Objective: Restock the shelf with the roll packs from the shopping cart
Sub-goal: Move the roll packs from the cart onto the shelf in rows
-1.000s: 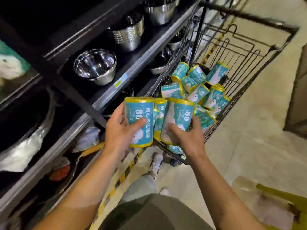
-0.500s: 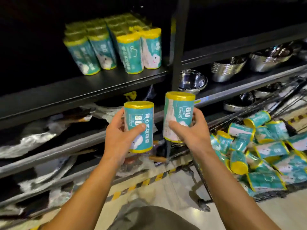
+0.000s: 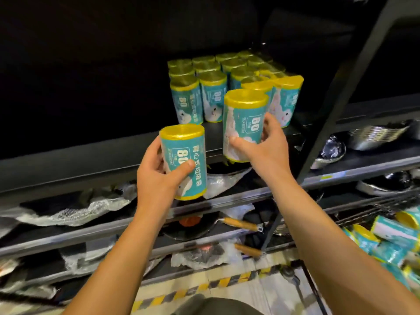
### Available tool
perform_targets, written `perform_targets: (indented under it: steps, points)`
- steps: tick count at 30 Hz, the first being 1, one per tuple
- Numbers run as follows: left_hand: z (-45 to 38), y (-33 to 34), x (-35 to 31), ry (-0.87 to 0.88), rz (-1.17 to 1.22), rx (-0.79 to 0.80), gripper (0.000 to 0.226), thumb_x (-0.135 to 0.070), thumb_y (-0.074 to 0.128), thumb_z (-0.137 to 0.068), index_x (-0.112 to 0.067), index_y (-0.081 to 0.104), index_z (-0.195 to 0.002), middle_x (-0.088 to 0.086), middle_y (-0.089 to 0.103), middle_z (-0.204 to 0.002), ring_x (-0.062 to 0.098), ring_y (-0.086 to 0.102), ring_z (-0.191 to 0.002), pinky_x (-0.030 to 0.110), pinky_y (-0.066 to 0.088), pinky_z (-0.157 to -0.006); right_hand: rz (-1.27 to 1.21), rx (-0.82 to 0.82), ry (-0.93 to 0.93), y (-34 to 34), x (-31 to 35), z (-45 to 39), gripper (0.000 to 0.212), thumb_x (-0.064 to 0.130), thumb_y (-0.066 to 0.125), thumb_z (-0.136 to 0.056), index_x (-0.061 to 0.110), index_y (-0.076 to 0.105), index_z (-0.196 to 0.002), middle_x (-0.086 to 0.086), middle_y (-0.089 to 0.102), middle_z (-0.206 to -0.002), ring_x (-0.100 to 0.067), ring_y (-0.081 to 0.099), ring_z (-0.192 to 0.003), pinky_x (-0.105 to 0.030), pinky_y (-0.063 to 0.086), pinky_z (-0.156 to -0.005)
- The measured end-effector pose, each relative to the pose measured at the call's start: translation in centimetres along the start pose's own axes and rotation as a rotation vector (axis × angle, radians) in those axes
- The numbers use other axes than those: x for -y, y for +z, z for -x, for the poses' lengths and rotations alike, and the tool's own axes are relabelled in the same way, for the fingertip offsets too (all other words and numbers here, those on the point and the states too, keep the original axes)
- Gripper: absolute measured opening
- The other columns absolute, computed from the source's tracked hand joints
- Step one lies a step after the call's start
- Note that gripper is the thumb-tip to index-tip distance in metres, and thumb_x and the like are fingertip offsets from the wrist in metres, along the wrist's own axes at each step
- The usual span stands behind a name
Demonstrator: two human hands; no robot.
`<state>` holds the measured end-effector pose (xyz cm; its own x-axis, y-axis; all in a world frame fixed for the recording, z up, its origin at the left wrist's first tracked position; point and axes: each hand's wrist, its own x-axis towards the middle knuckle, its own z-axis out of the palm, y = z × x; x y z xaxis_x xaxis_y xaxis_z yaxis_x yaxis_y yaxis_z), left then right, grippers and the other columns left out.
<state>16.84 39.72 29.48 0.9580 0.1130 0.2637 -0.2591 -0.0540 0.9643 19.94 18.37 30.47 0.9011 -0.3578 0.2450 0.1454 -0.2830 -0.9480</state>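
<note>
My left hand (image 3: 159, 178) grips an upright teal roll pack with yellow ends (image 3: 184, 155), held just below and in front of the black shelf (image 3: 102, 153). A second teal roll pack (image 3: 244, 123) is in my right hand (image 3: 270, 151), raised higher, level with the shelf's front edge. Just behind it, several matching roll packs (image 3: 213, 96) stand upright in rows on the shelf. At the lower right edge, more roll packs (image 3: 395, 237) lie in the shopping cart (image 3: 372, 214).
A black upright post (image 3: 341, 110) rises right of the stocked packs. Steel bowls (image 3: 377, 135) sit on shelves to the right. Lower shelves hold pans with wooden handles (image 3: 241, 223) and plastic wrapping (image 3: 75, 212). Yellow-black tape (image 3: 204, 287) marks the floor.
Both hands carried their roll packs from the cart up toward the shelf. The right pack rose to the shelf's edge, and my view swung left and up to the stocked rows.
</note>
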Motion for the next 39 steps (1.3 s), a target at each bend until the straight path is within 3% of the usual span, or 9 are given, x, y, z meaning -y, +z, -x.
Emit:
perform_targets:
  steps: [4,12,17,22,27,31,35,37,39]
  points:
    - [-3.4,-1.3,0.3,0.018,0.035,0.004,0.075,-0.024,0.082,-0.069,-0.019,0.052,-0.138,0.0,0.07,-0.121,0.018,0.069,-0.109,0.043,0.057,-0.09,0.101,-0.087,-0.015,4.2,0.1,-2.9,0.096,0.057,0.079,-0.057,0.026,0.044,-0.14,0.008,0.063,-0.126,-0.014,0.062,-0.114,-0.041,0.056,-0.093]
    - [-8.3,-2.1,1.4,0.057,0.045,0.07,0.077,-0.022,0.083,-0.069,-0.018,0.051,-0.139,0.0,0.068,-0.125,0.017,0.066,-0.115,0.046,0.054,-0.097,0.241,-0.186,-0.039,8.8,-2.4,-3.9,0.092,0.057,0.074,-0.061,0.02,0.042,-0.139,0.0,0.059,-0.13,-0.028,0.056,-0.118,-0.051,0.05,-0.096]
    - [-10.7,-1.3,2.1,0.088,0.087,0.124,0.078,-0.015,0.082,-0.071,-0.017,0.047,-0.141,-0.002,0.065,-0.129,0.014,0.063,-0.119,0.039,0.053,-0.099,0.25,-0.205,-0.042,8.9,-2.7,-3.9,0.095,0.057,0.074,-0.062,0.022,0.04,-0.143,0.001,0.056,-0.135,-0.026,0.053,-0.124,-0.05,0.048,-0.1]
    - [-12.2,0.0,3.7,0.112,0.011,0.208,0.082,-0.015,0.079,-0.074,-0.017,0.035,-0.144,0.0,0.055,-0.137,0.011,0.058,-0.125,0.045,0.049,-0.105,0.213,-0.184,-0.008,8.7,-2.3,-3.4,0.104,0.05,0.08,-0.068,0.019,0.029,-0.153,0.001,0.046,-0.148,-0.017,0.047,-0.135,-0.045,0.045,-0.109]
    - [-12.8,-0.9,4.9,0.165,-0.239,0.22,0.085,-0.033,0.079,-0.078,-0.033,0.033,-0.15,-0.004,0.041,-0.14,0.008,0.044,-0.131,0.035,0.051,-0.102,0.25,-0.31,-0.05,8.6,-2.5,-2.7,0.079,0.031,0.086,-0.073,0.012,0.042,-0.136,-0.001,0.041,-0.129,-0.021,0.049,-0.12,-0.037,0.046,-0.101]
    - [-13.5,-1.0,5.1,0.133,-0.217,0.234,0.086,-0.015,0.079,-0.082,-0.025,0.031,-0.153,-0.002,0.049,-0.134,0.004,0.055,-0.112,0.015,0.054,-0.08,0.219,-0.315,-0.041,8.6,-2.5,-2.6,0.061,0.024,0.082,-0.079,0.015,0.046,-0.128,0.003,0.046,-0.122,-0.017,0.053,-0.109,-0.029,0.047,-0.094]
    - [-14.4,0.1,5.4,0.139,-0.232,0.193,0.073,-0.016,0.079,-0.083,-0.014,0.04,-0.144,-0.002,0.054,-0.134,0.004,0.056,-0.112,0.003,0.045,-0.079,0.248,-0.309,-0.021,8.9,-2.2,-3.2,0.055,0.024,0.079,-0.083,0.016,0.048,-0.129,0.007,0.051,-0.123,-0.016,0.056,-0.113,-0.035,0.049,-0.096]
    - [-14.7,0.5,5.6,0.159,-0.293,0.175,0.067,-0.021,0.079,-0.083,-0.016,0.045,-0.14,-0.008,0.053,-0.13,0.0,0.054,-0.108,0.003,0.044,-0.081,0.278,-0.314,-0.017,9.3,-2.1,-3.7,0.056,0.025,0.077,-0.086,0.015,0.048,-0.134,0.003,0.054,-0.129,-0.018,0.056,-0.117,-0.037,0.048,-0.1]
    - [-15.3,0.9,5.8,0.178,-0.338,0.16,0.071,-0.03,0.079,-0.082,-0.016,0.043,-0.141,-0.01,0.046,-0.128,0.002,0.05,-0.112,0.016,0.047,-0.093,0.316,-0.325,-0.004,9.7,-2.0,-4.2,0.06,0.024,0.073,-0.09,0.014,0.046,-0.142,-0.004,0.051,-0.138,-0.02,0.054,-0.123,-0.032,0.043,-0.104]
